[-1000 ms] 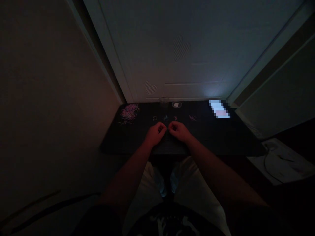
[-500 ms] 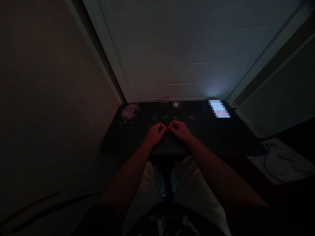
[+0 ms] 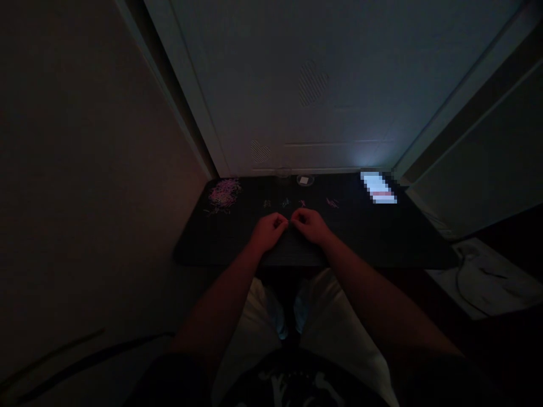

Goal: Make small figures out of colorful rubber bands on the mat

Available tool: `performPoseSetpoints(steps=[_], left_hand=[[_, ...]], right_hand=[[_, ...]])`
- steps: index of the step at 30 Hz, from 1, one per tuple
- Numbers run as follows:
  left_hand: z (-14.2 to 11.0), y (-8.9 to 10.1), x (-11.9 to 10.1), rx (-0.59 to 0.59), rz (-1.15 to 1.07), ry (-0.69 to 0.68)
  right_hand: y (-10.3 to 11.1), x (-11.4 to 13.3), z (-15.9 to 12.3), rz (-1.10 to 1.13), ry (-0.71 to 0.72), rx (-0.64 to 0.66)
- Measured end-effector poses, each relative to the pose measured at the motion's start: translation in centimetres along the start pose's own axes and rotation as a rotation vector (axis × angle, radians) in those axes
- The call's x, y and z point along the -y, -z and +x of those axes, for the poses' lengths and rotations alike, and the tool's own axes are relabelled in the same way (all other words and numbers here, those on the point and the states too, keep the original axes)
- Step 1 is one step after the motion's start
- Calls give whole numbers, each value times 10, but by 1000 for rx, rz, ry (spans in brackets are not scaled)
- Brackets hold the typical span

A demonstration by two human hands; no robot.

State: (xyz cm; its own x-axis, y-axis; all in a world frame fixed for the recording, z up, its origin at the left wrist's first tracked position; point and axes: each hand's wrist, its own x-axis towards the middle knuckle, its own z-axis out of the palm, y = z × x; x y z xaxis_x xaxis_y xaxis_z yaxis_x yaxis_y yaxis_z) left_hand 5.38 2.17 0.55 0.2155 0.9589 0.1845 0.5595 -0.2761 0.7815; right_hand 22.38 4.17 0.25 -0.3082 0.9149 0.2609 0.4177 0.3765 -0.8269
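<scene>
The pixelated bright screen (image 3: pixel 379 187) and the pile of small pink pieces (image 3: pixel 224 194) lay on the dark table (image 3: pixel 365 237), beyond the hands. The left hand (image 3: pixel 270 229) and right hand (image 3: pixel 309 224) were pinched; darkness hid their contents.

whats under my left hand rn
The dark tabletop shows around your left hand. The patch directly beneath is covered by the hand, so whether anything lies there can't be seen.

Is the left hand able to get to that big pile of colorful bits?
Probably yes. The left hand looks near the pile, with bare table between them; it's too dark to tell if it already holds something.
</scene>
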Motion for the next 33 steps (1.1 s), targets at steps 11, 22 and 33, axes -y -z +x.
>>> performPoseSetpoints(steps=[11,22,33], left_hand=[[0,-1,1,-50,5,-21],[-1,-1,-5,-62,-3,15],[0,-1,-3,-29,33,23]], right_hand=[[-1,-1,1,-2,15,-23],[-1,1,1,-22,-8,-30],[0,1,0,-35,6,6]])
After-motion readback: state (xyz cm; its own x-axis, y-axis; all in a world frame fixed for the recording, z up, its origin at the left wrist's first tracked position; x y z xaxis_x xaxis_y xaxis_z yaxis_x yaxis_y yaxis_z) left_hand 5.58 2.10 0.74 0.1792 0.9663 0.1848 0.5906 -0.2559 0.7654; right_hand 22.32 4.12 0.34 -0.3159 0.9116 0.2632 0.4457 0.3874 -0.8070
